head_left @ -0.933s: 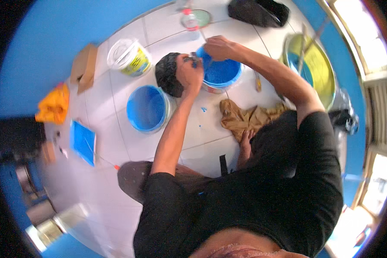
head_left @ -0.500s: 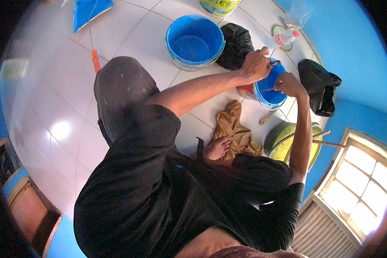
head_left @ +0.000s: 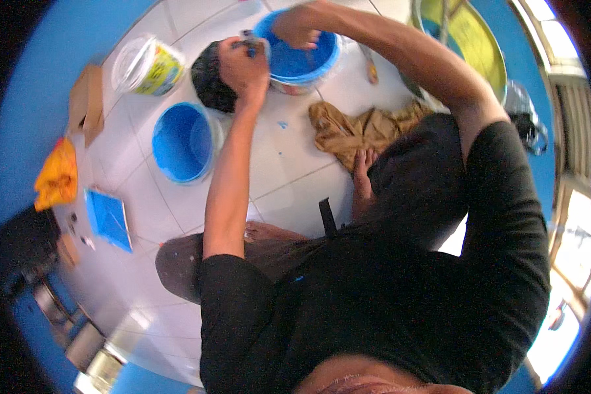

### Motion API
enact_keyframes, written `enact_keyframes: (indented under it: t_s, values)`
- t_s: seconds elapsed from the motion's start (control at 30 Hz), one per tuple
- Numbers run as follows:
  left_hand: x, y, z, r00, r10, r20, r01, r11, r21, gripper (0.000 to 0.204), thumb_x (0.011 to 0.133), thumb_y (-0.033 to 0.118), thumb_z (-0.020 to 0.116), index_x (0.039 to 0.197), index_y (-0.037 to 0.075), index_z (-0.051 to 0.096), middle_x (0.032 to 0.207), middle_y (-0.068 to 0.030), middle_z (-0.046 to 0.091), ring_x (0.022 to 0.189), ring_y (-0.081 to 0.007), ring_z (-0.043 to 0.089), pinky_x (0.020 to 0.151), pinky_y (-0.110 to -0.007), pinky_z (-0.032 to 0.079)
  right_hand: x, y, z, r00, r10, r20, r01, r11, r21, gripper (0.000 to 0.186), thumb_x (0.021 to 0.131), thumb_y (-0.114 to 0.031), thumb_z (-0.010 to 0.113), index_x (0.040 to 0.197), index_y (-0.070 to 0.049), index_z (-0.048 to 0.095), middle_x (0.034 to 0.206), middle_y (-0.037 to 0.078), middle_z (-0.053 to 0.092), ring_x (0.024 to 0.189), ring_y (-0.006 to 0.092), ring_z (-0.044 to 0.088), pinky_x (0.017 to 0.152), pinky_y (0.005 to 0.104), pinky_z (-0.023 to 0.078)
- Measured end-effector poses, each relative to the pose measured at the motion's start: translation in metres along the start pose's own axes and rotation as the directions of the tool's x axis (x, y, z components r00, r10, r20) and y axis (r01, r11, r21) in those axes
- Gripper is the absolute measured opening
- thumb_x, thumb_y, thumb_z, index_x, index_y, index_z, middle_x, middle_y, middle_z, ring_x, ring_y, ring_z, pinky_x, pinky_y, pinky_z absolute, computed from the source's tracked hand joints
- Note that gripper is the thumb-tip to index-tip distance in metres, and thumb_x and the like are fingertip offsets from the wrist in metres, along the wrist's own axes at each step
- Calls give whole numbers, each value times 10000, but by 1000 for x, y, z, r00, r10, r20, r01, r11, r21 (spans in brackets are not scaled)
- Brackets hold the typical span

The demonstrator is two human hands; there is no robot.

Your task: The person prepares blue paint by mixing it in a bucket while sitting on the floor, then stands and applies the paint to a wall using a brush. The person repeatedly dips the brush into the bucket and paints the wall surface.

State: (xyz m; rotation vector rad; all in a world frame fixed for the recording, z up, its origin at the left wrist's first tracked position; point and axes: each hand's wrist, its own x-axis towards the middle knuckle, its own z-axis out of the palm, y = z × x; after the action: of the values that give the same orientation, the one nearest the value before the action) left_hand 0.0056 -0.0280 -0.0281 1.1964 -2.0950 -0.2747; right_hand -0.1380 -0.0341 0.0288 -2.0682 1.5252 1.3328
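Note:
A bucket with blue-coated walls (head_left: 287,67) stands on the tiled floor at the top of the view. My left hand (head_left: 244,71) is at its left rim, closed on a small dark object (head_left: 249,43) whose kind is unclear. Over the bucket's mouth my right hand (head_left: 297,27) is curled, fingers reaching down inside. It is blurred; a thin stick showed in this hand half a second ago, and now it is mostly hidden. A black plastic bag (head_left: 210,77) lies behind my left hand.
A second blue-coated bucket (head_left: 182,143), a white-and-yellow tub (head_left: 152,69) and a blue paint tray (head_left: 109,218) stand to the left. A brown cloth (head_left: 348,131) lies by my foot. A wooden-handled tool (head_left: 372,71) and a large yellow-green container (head_left: 469,46) are at the right.
The view has swung, so the bucket and both hands now appear further left and higher. My right hand has moved to the bucket's far side, over its mouth. My left hand stays at the rim.

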Motion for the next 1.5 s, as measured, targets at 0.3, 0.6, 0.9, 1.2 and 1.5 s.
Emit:
enact_keyframes:
  t_s: [0.3, 0.6, 0.9, 1.2, 1.5]
  values:
    - [9, 2, 0, 999, 28, 15, -29, 1000, 11, 357, 764, 374, 728, 767, 19, 698, 1055, -125, 579, 976, -302, 577, 830, -423, 460, 28, 40, 33, 477, 182, -860, 53, 971, 235, 108, 650, -160, 636, 652, -91, 719, 719, 132, 689, 664, 293, 676, 574, 432, 521]
    - [2, -8, -3, 990, -129, 61, 136, 983, -122, 386, 765, 379, 732, 777, 1, 659, 1042, -132, 559, 992, -307, 558, 834, -424, 451, -11, 10, 0, 926, -165, -340, 303, 862, 407, 171, 718, -82, 597, 789, 32, 702, 654, 146, 668, 624, 284, 673, 540, 432, 534]
    - [9, 24, -7, 1000, 5, 23, -3, 998, -61, 317, 787, 309, 728, 791, -2, 669, 1071, -102, 549, 897, -280, 597, 760, -404, 473, -50, 40, 22, 837, 79, -541, 57, 971, 230, 156, 680, -92, 625, 724, 22, 723, 773, 187, 699, 744, 302, 686, 644, 404, 546]
    - [12, 31, -15, 1000, 1, -16, -2, 995, -100, 274, 777, 264, 729, 765, -2, 662, 1054, -85, 541, 891, -279, 589, 739, -408, 473, -47, 33, 8, 816, 70, -574, 204, 894, 398, 175, 644, -73, 628, 751, 38, 713, 765, 204, 692, 741, 325, 692, 632, 423, 547]
    - [11, 36, -18, 999, -50, 17, 52, 989, -141, 251, 780, 261, 718, 794, 15, 669, 1029, -97, 554, 905, -285, 588, 735, -405, 478, -49, 40, 17, 854, 158, -495, -14, 960, 281, 198, 719, -129, 640, 853, -12, 726, 881, 175, 710, 833, 285, 701, 687, 436, 555]
